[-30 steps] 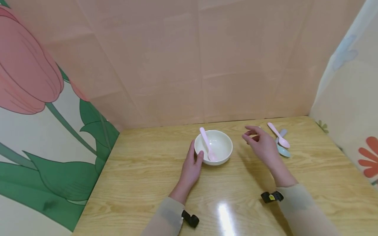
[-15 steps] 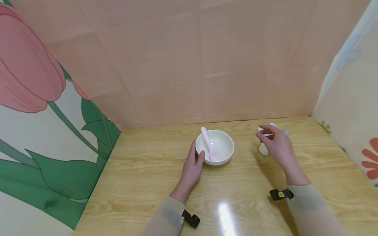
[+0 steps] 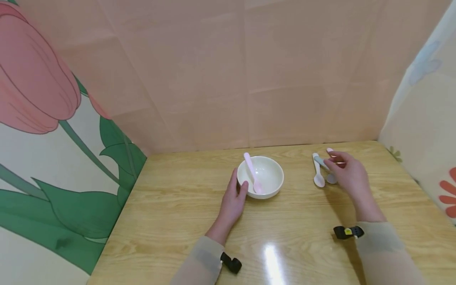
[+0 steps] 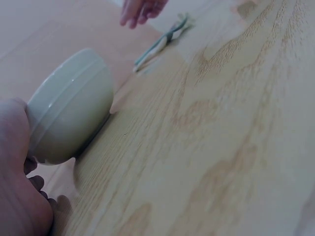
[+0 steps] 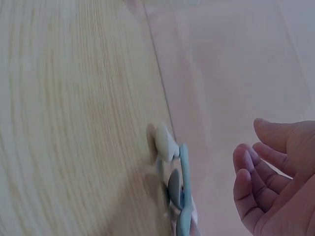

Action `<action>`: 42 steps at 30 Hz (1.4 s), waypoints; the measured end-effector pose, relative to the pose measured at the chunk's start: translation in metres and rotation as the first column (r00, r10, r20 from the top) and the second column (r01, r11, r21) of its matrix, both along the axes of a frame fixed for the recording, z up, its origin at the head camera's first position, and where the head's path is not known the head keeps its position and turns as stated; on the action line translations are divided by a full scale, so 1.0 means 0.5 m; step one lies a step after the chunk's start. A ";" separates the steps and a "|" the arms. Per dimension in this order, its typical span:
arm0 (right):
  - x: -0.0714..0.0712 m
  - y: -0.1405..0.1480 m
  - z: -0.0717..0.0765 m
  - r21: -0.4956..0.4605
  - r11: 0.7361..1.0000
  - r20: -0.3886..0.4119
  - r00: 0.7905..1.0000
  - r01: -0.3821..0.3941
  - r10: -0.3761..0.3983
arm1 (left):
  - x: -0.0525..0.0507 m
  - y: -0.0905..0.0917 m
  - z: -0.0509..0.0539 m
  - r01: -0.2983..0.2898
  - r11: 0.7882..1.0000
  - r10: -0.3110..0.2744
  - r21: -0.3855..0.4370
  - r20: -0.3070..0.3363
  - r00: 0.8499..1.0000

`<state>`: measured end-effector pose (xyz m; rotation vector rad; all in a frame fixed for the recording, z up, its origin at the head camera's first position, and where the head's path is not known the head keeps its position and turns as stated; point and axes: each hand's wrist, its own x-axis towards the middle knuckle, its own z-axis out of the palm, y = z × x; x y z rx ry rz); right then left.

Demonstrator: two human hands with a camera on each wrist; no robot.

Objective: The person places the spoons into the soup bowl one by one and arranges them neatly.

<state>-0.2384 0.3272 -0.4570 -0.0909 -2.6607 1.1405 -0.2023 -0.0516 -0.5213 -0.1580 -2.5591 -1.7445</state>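
My left hand [image 3: 230, 206] grips the near-left side of the white bowl [image 3: 273, 179], thumb at the rim. A pink spoon [image 3: 251, 171] leans inside with its handle over the far rim. Over on the right, my right hand [image 3: 352, 177] hovers above a small pile of spoons, fingers loosely bent and holding nothing. A white spoon [image 3: 318, 173], a blue-green spoon [image 3: 320, 161] and the end of a pink handle [image 3: 329, 150] show beside it; the rest is partly hidden. The right wrist view shows a gap between that hand [image 5: 285, 182] and the blue-green spoon [image 5: 185, 172].
The wooden table [image 3: 171, 206] ends at a pinkish cloth backdrop [image 3: 199, 79] behind the bowl and spoons. A tulip-patterned panel [image 3: 82, 213] borders it on the left, and a pale flowered panel [image 3: 427, 130] on the right.
My right hand has moved to the right, from between the bowl and the pile to over the spoons, uncovering the white one. My left hand stays at the bowl.
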 end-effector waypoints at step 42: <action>-0.009 0.063 -0.068 0.062 0.998 0.101 0.995 -0.018 0.012 | 0.000 0.001 -0.001 0.013 1.000 -0.013 -0.002 0.003 1.000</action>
